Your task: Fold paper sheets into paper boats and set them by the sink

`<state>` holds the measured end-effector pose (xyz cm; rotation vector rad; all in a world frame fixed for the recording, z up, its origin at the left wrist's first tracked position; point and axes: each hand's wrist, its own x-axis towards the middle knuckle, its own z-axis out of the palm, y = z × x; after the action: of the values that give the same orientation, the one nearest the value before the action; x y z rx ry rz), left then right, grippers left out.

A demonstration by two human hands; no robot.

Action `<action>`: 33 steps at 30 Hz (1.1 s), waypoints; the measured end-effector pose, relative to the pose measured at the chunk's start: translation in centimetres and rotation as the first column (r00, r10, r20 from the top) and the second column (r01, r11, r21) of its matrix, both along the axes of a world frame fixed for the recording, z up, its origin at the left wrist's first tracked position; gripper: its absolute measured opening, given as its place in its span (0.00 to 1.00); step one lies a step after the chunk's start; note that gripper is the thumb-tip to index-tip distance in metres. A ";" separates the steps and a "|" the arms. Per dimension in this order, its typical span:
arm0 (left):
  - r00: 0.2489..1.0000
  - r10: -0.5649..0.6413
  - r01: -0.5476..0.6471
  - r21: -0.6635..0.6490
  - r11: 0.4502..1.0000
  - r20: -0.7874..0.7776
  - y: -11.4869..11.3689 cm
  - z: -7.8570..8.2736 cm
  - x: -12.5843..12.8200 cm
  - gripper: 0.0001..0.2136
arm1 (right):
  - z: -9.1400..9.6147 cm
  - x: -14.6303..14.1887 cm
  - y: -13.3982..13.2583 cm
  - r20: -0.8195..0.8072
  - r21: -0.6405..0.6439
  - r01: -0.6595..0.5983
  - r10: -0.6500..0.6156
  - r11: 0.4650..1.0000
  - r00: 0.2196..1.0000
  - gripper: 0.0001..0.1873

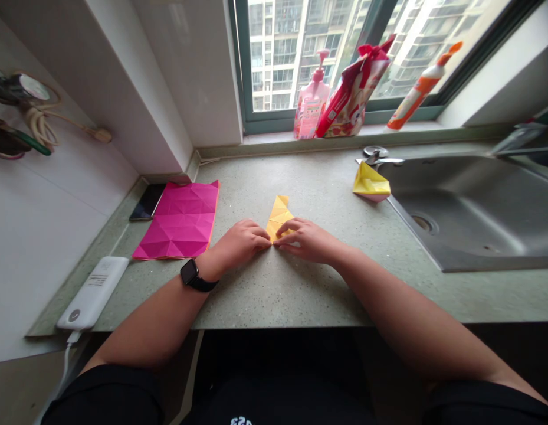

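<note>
A folded yellow paper point(279, 215) lies on the grey-green counter point(300, 283), its point toward the window. My left hand point(240, 241) and my right hand point(307, 239) meet at its near end, fingers curled and pinching the paper's lower corner from both sides. A black watch sits on my left wrist. The near tip of the paper is hidden under my fingers.
A creased pink paper sheet point(180, 221) lies left, beside a dark phone point(146, 202). A white power bank point(93, 292) rests at the front left. A finished yellow-pink paper shape point(370, 183) sits by the steel sink point(477, 218). Bottles and a red bag point(353, 91) stand on the sill.
</note>
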<state>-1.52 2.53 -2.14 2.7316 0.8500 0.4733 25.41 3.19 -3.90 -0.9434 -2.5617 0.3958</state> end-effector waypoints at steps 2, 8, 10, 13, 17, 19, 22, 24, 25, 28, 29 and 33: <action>0.999 0.016 -0.016 -0.015 1.000 -0.030 -0.2 0.2 -0.1 0.12 | 0.1 0.0 0.0 0.001 -0.003 0.001 -0.001 1.000 1.000 0.09; 0.986 0.079 -0.086 -0.039 0.996 -0.148 -1.3 0.7 -0.5 0.15 | 0.2 -0.2 -0.3 -0.003 0.028 0.001 -0.001 1.000 1.000 0.07; 0.976 0.090 -0.100 -0.042 0.994 -0.198 -1.6 0.9 -0.6 0.17 | 0.1 -0.3 -0.4 -0.009 0.053 0.004 -0.003 0.999 1.000 0.06; 0.965 0.090 -0.112 -0.079 0.991 -0.248 -1.9 1.2 -0.7 0.20 | -0.1 -0.6 -0.6 -0.015 0.077 -0.009 0.010 0.997 1.000 0.07; 0.948 0.072 -0.118 -0.131 0.984 -0.311 -2.1 1.9 -0.5 0.21 | -0.2 -1.3 -0.9 -0.017 0.093 -0.050 0.052 0.994 0.998 0.07; 0.937 0.077 -0.137 -0.153 0.979 -0.342 -2.1 2.2 -0.5 0.22 | -0.1 -1.7 -1.2 -0.010 0.094 -0.062 0.063 0.994 0.998 0.08; 0.924 0.087 -0.162 -0.176 0.971 -0.372 -2.0 2.6 -0.5 0.21 | 0.0 -2.0 -1.5 0.017 0.079 -0.025 0.023 0.997 1.000 0.09; 0.919 0.089 -0.169 -0.182 0.969 -0.383 -1.9 2.7 -0.6 0.22 | 0.1 -2.0 -1.7 0.042 0.067 0.025 -0.028 0.997 0.999 0.09; 0.917 0.089 -0.173 -0.185 0.967 -0.389 -1.8 2.8 -0.6 0.23 | 0.2 -2.0 -1.8 0.053 0.061 0.049 -0.053 0.997 0.997 0.09; 0.901 0.094 -0.197 -0.206 0.958 -0.424 -1.5 2.9 -0.7 0.24 | 0.7 -1.6 -1.7 0.085 0.052 0.103 -0.107 0.993 0.991 0.09; 0.894 0.093 -0.204 -0.215 0.955 -0.439 -1.4 3.0 -0.7 0.25 | 0.8 -1.4 -1.6 0.097 0.051 0.116 -0.120 0.992 0.988 0.10; 0.882 0.080 -0.208 -0.233 0.950 -0.464 -1.3 3.1 -0.9 0.26 | 1.2 -0.9 -1.4 0.135 0.042 0.137 -0.141 0.990 0.981 0.11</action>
<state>-2.47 1.20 0.92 2.5512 1.1382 -0.2604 24.48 1.84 -2.67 -1.1668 -2.5947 0.2570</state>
